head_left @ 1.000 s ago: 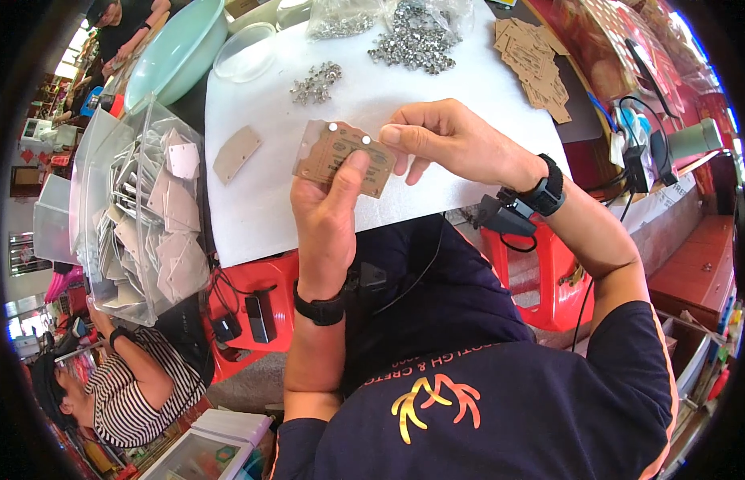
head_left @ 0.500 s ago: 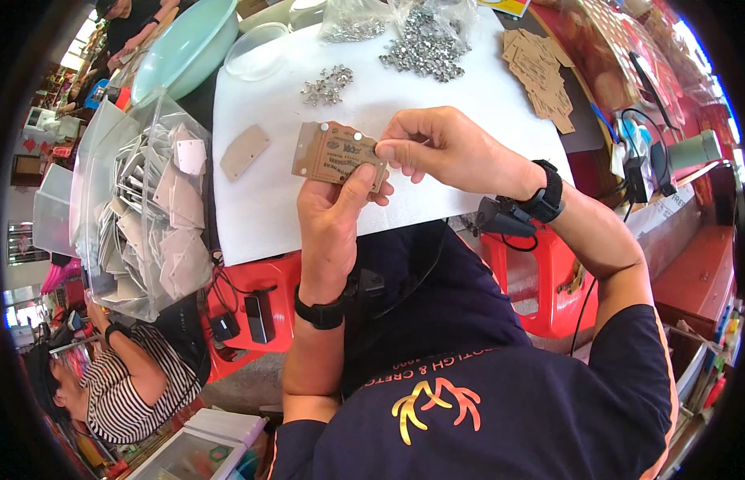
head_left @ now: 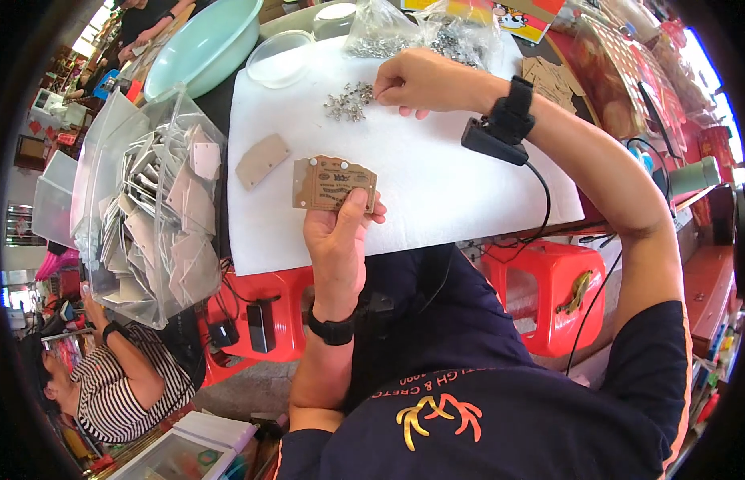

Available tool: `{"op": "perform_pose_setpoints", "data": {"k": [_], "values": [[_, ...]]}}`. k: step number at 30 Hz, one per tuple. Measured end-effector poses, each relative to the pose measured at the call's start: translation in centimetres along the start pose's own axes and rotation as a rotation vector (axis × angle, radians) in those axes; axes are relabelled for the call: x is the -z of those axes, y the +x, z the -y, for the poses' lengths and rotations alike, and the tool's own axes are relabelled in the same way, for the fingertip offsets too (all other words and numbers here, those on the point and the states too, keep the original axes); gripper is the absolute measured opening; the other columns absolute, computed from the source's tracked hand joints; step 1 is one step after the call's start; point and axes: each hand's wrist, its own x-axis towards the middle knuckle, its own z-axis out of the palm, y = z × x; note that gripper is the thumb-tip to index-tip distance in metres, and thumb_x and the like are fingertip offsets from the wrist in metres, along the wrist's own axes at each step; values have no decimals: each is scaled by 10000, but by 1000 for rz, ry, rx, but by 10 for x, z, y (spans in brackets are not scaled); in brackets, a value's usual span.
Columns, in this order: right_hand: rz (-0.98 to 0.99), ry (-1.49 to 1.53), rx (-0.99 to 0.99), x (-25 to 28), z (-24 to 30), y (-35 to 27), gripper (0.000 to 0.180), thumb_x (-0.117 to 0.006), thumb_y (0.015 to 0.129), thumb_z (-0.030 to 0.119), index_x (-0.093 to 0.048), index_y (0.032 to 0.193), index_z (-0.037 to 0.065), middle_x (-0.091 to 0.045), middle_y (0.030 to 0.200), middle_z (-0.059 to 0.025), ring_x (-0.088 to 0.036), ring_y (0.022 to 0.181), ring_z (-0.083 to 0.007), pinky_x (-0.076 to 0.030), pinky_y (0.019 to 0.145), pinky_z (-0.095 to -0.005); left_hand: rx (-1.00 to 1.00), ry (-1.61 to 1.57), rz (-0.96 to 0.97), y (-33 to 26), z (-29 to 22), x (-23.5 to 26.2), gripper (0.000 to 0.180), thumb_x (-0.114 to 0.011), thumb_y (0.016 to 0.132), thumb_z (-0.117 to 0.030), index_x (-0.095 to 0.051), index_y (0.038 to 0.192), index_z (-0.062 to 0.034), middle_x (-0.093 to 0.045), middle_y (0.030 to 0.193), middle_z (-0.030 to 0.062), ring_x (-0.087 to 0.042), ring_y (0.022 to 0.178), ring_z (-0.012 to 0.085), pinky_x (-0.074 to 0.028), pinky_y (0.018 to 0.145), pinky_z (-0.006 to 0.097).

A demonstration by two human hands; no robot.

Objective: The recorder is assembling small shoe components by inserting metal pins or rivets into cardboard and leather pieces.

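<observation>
My left hand [head_left: 337, 248] holds a brown printed cardboard card [head_left: 320, 182] over the near part of the white sheet, thumb on its face. Small pale round studs sit near the card's edges. Farther off, my right hand [head_left: 430, 82] is at the right edge of a small pile of shiny metal fasteners [head_left: 348, 102]. Its fingers are curled together, and whatever lies between them is hidden. A plain grey-beige card [head_left: 262, 160] with small holes lies flat, left of the held card.
Left stands a clear plastic bin [head_left: 160, 268] full of beige cards. A pale green basin [head_left: 204, 48], a clear lid [head_left: 280, 60] and bags of metal fasteners [head_left: 380, 32] line the far side. Brown cards [head_left: 548, 80] lie far right. Another person [head_left: 132, 380] sits at lower left.
My right hand has left the card and moved away to the fastener pile. My left hand keeps its hold, with the card slightly lower in view. The view has shifted a little.
</observation>
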Motion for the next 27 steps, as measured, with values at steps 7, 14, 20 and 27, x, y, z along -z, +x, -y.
{"op": "perform_pose_setpoints", "data": {"k": [7,14,20,27], "values": [[-94,-223,218,-35,-12,22,205,-648,823,206,-654,829,1,-662,730,-147,-642,665,-286,-499,650,-382,15,-27,2,0,1,1,193,-596,951,-60,-565,1140,-35,-640,952,64,-614,805,162,-491,730,322],[-147,-255,206,-39,-17,24,170,-629,812,167,-650,822,-2,-656,720,-154,-646,671,-286,-497,644,-383,13,-19,1,-1,-2,0,184,-585,947,-74,-577,1126,-32,-637,952,71,-587,817,164,-478,740,323],[-71,-318,266,-26,-14,9,181,-616,817,159,-631,804,-20,-638,690,-146,-626,638,-267,-492,628,-367,13,-25,8,-1,-2,-1,178,-576,950,-69,-576,1125,-36,-633,963,68,-585,835,163,-473,745,324],[131,-277,326,-14,-14,-36,123,-642,773,112,-608,776,-6,-623,687,-133,-611,640,-287,-481,622,-383,-3,-39,33,1,0,4,187,-602,952,-76,-573,1132,-31,-640,969,66,-614,820,160,-497,745,328]]}}
